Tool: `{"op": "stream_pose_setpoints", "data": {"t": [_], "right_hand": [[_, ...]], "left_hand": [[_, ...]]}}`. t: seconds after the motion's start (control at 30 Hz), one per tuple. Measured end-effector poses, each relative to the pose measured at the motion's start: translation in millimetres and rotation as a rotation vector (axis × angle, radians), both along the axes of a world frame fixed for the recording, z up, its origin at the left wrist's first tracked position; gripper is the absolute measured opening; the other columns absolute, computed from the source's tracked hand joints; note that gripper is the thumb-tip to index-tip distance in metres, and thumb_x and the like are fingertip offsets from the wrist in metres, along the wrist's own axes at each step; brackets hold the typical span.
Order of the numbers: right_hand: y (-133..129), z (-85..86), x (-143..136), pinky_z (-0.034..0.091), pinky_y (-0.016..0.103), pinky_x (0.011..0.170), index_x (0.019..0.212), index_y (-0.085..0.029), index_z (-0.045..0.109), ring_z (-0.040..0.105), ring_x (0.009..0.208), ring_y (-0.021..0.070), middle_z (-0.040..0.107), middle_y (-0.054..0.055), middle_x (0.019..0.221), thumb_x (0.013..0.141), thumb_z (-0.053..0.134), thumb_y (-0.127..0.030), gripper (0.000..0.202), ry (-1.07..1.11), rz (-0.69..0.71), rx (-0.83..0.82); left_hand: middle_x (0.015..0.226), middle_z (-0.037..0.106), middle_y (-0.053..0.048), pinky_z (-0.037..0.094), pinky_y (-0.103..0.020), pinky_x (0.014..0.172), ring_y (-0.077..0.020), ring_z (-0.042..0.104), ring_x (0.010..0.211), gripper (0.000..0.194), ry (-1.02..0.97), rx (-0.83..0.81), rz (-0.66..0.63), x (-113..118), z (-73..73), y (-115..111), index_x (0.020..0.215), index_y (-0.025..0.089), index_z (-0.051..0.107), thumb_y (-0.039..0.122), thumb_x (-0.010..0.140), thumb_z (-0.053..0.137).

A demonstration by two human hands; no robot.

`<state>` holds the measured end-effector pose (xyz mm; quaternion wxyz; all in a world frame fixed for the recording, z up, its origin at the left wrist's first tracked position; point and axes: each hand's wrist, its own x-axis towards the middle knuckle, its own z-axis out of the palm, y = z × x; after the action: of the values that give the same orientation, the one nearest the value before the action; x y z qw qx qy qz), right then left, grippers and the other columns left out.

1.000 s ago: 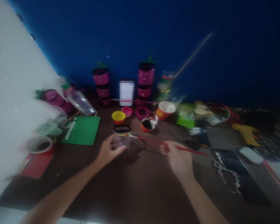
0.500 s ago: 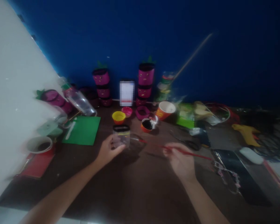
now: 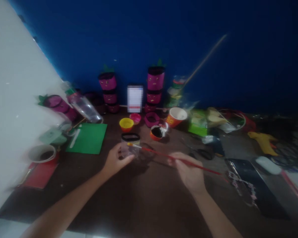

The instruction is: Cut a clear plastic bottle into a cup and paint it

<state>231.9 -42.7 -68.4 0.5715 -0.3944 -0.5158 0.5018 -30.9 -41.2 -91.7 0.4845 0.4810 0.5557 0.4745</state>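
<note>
My left hand [image 3: 117, 158] grips a clear plastic cup [image 3: 130, 150] with a black rim, fingers behind it and thumb in front. In my right hand [image 3: 188, 170] is a long red paintbrush [image 3: 161, 154], its handle running out to the right. The yellowish bristle tip lies across the front of the cup just below the rim; whether it touches cannot be made out. Behind the cup stand a small yellow cup [image 3: 126, 124] and a pink one [image 3: 135, 118]. A small orange cup [image 3: 156, 133] of dark paint sits to the right.
Purple stacked containers [image 3: 155, 79] line the blue wall, with a lit phone [image 3: 135, 98] between two of them. Green paper [image 3: 88, 138] and a paper cup [image 3: 43, 155] lie left. Scissors [image 3: 205, 153], a dark phone [image 3: 255, 185] and a yellow glue gun [image 3: 264, 142] are right.
My right hand has shifted left, bringing the brush tip from beside the clear cup to across its front. My left hand and the cup have barely moved.
</note>
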Motion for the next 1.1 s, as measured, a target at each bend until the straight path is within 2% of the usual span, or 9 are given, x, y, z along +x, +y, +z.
{"op": "stream_pose_setpoints", "data": {"t": [0.3,0.43,0.6,0.73,0.83,1.1], "right_hand": [[4,-7.0,7,0.057,0.031,0.059,0.078,-0.022,0.073,0.064,0.065,0.0156,0.069,0.004,0.081,0.072,0.069,-0.021,0.008,-0.013,-0.079,-0.032],[6,2.2,10,0.056,0.030,0.058,0.075,-0.023,0.073,0.064,0.063,0.0153,0.070,0.004,0.079,0.069,0.072,-0.023,0.006,0.020,-0.113,-0.037],[7,13.8,7,0.053,0.030,0.047,0.070,-0.023,0.073,0.063,0.055,0.0174,0.069,0.005,0.066,0.065,0.075,-0.037,0.015,0.122,-0.199,-0.103],[3,8.5,-5,0.050,0.029,0.044,0.070,-0.020,0.073,0.062,0.053,0.0173,0.069,0.006,0.063,0.067,0.073,-0.042,0.022,0.111,-0.136,-0.176],[0,3.0,-12,0.049,0.028,0.045,0.072,-0.020,0.074,0.062,0.054,0.0164,0.069,0.006,0.064,0.068,0.073,-0.040,0.021,0.114,-0.096,-0.195],[0,-5.0,-14,0.052,0.029,0.049,0.076,-0.018,0.074,0.063,0.056,0.0161,0.071,0.007,0.068,0.073,0.070,-0.037,0.020,0.037,-0.136,-0.194]], "left_hand": [[0.093,0.066,-0.008,0.055,-0.036,0.078,-0.0208,0.066,0.083,0.045,-0.039,-0.032,0.018,-1,-1.9,1,0.096,0.014,0.059,0.035,0.060,0.077],[0.090,0.066,-0.008,0.055,-0.036,0.077,-0.0221,0.065,0.087,0.045,-0.036,-0.018,0.060,-1,0.9,2,0.096,0.014,0.059,0.034,0.060,0.077],[0.088,0.066,-0.007,0.056,-0.035,0.076,-0.0211,0.066,0.083,0.042,-0.034,-0.002,0.094,0,2.3,3,0.092,0.015,0.059,0.034,0.059,0.076],[0.090,0.066,-0.008,0.055,-0.036,0.077,-0.0207,0.066,0.084,0.045,-0.048,-0.016,0.070,0,1.6,3,0.094,0.014,0.058,0.034,0.058,0.077],[0.092,0.065,-0.008,0.055,-0.036,0.078,-0.0206,0.065,0.085,0.047,-0.054,-0.021,0.056,0,2.2,2,0.096,0.014,0.057,0.034,0.058,0.077],[0.089,0.066,-0.007,0.054,-0.035,0.076,-0.0201,0.066,0.083,0.046,-0.034,-0.011,0.083,2,3.0,2,0.093,0.015,0.058,0.034,0.057,0.078]]}}
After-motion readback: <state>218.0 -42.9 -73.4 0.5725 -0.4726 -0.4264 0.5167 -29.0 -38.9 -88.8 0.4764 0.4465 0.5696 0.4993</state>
